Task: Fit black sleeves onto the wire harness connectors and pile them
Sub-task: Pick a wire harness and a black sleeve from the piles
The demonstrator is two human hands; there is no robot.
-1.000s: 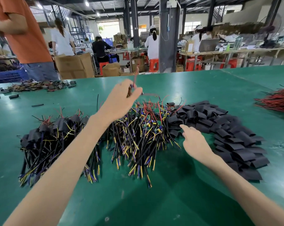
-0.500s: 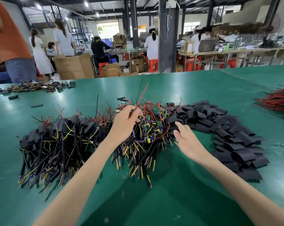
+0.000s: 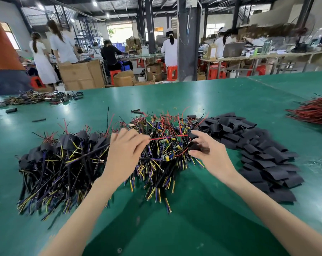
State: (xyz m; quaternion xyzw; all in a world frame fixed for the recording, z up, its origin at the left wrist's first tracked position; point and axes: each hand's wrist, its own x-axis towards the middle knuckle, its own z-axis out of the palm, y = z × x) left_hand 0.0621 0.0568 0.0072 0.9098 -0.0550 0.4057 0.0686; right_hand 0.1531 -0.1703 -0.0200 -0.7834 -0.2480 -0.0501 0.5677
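- One view only, head cam, wide-angle; nothing shared w/ another view.
- Looks fwd and down across green table (image 3: 221, 93), close over both forearms.
- Near field: wire pile (image 3: 104, 163) centre-left; far field: workshop benches (image 3: 267, 56), level w/ top of frame.

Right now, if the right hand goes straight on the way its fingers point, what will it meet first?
Probably the unsleeved harness pile: the right hand, pinching a black sleeve, points left and away into it. Depth is unclear from one view.
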